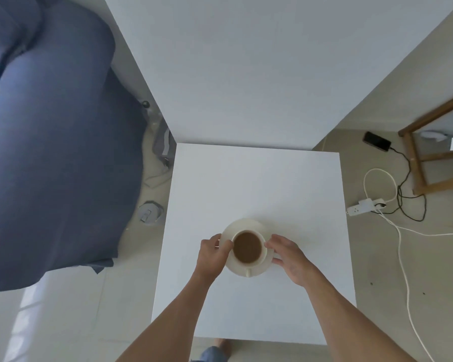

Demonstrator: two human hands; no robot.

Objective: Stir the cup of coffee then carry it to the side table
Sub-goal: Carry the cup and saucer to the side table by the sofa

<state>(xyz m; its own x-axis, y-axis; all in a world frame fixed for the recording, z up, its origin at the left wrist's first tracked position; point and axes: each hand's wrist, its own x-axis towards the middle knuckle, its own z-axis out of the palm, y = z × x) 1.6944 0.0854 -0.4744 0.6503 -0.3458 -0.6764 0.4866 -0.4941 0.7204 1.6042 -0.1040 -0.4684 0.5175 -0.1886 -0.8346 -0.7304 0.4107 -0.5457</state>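
The left hand (212, 253) and right hand (289, 257) grip the saucer (242, 226) on the worktop (256, 184), so tilting could spill the full cup (247, 247).

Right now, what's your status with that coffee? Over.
Both hands on saucer: left hand, right hand, one each side. Cup full, upright, on white table. Nothing else on table. Over.

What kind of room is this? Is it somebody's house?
Probably a home living room. There is a blue sofa, a small white table with a cup of coffee on a saucer, and a power strip on the floor.
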